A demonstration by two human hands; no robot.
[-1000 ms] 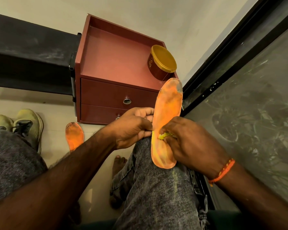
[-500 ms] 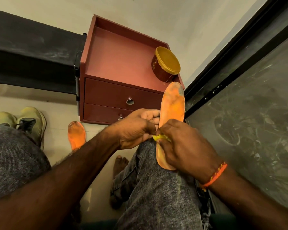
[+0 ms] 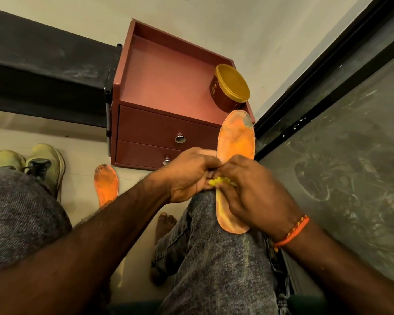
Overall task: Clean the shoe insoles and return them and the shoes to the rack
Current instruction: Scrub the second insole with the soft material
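An orange insole [image 3: 236, 142] lies lengthwise on the person's right knee, toe end pointing away. The left hand [image 3: 187, 176] grips its left edge at mid-length. The right hand [image 3: 255, 196] lies over its lower half, fingers pinching a small yellow cloth [image 3: 218, 181] against it. A second insole [image 3: 106, 185] lies on the floor beside a pair of shoes [image 3: 41, 164].
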